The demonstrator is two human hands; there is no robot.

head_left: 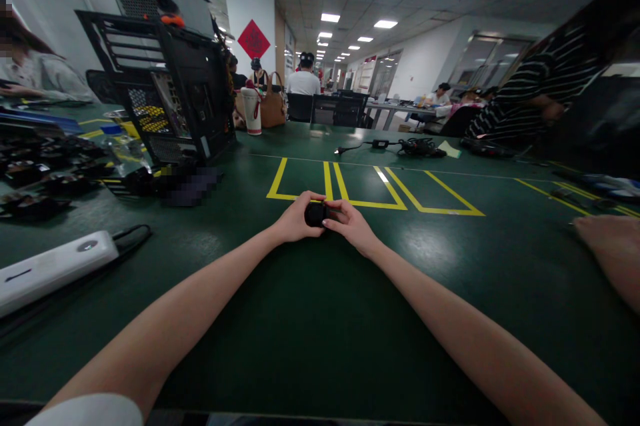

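Note:
A small, dark, rounded object is between my two hands, just above or on the green table; its exact kind does not show. My left hand curls around its left side, thumb below and fingers over the top. From the right, the fingertips and thumb of my right hand pinch its edge. Both forearms reach in from the lower corners. Just beyond my hands, yellow tape marks out box shapes on the table.
An open black computer case stands at the left rear, near many dark parts. A white power strip lies at left. Coiled black cable and a paper cup sit farther back. Another person's hand rests at right.

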